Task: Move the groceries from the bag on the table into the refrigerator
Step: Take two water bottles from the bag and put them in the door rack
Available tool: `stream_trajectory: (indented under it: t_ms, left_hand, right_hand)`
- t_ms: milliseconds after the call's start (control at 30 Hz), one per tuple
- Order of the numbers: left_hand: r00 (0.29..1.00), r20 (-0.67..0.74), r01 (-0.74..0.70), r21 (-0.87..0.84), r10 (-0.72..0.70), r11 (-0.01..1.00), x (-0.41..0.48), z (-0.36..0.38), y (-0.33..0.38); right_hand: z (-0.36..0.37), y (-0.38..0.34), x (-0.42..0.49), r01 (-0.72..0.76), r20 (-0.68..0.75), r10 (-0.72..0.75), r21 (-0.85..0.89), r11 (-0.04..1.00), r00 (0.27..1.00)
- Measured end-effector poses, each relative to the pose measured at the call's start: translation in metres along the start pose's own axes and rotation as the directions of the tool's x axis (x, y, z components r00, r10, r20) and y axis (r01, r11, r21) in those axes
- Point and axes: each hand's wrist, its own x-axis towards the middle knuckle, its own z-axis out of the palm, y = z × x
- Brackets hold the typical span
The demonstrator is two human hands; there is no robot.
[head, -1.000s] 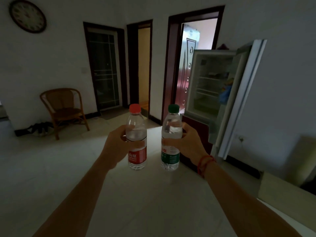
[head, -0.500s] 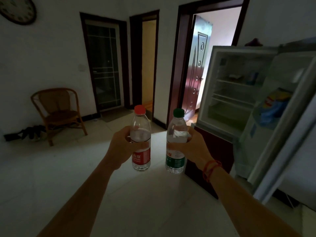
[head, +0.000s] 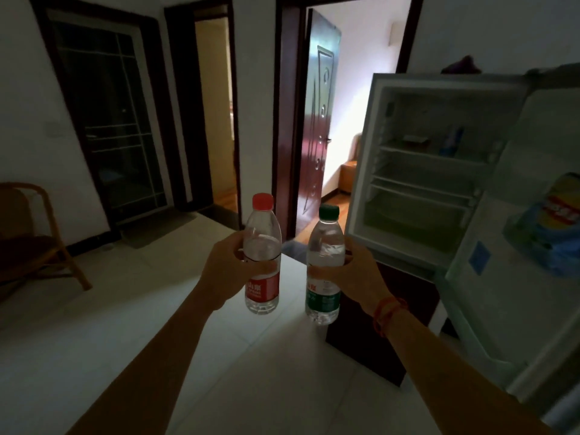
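Note:
My left hand (head: 227, 270) grips a clear water bottle with a red cap and red label (head: 263, 255), held upright in front of me. My right hand (head: 356, 274) grips a second upright water bottle with a green cap and green label (head: 324, 265). The two bottles are side by side, a little apart. The refrigerator (head: 376, 171) stands at the right with its upper door (head: 489, 302) swung open toward me. Its white shelves show, with a small blue item (head: 452, 142) on the top shelf. A blue and yellow packet (head: 552, 221) sits in the door rack.
A wicker chair (head: 34, 240) stands at the left wall. Behind are a dark glass door (head: 110, 120), a narrow doorway (head: 216, 108) and an open red-brown door (head: 317, 120) into a lit room. Pale floor tiles (head: 125, 309) stretch ahead. The fridge's dark lower door (head: 395, 328) is closed.
The view has moved closer to the refrigerator, which now looms larger at the right. Both hands still hold the bottles upright in the same places in view.

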Motion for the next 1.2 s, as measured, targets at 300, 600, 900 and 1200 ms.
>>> stream_trajectory:
  t_ms: [300, 600, 900, 1200]
  left_hand:
    - [0.994, 0.107, 0.017, -0.052, -0.012, 0.999, 0.155, 0.048, -0.067]
    - [0.977, 0.211, 0.047, -0.094, -0.026, 0.994, 0.326, 0.128, -0.098]
    - [0.922, 0.387, 0.051, -0.192, 0.028, 0.98, 0.467, 0.224, -0.094]
    - [0.728, 0.644, -0.02, -0.321, 0.233, 0.947, 0.548, 0.355, -0.074]
  right_hand:
    - [-0.003, 0.044, 0.13, -0.076, -0.116, 0.078, 0.022, 0.997, 0.99]
    - [-0.044, 0.112, 0.284, -0.123, -0.167, 0.117, -0.028, 0.992, 0.979]
    - [-0.122, 0.156, 0.375, -0.211, -0.293, 0.226, 0.08, 0.974, 0.929]
    - [-0.191, 0.197, 0.392, -0.343, -0.575, 0.312, 0.057, 0.937, 0.756]
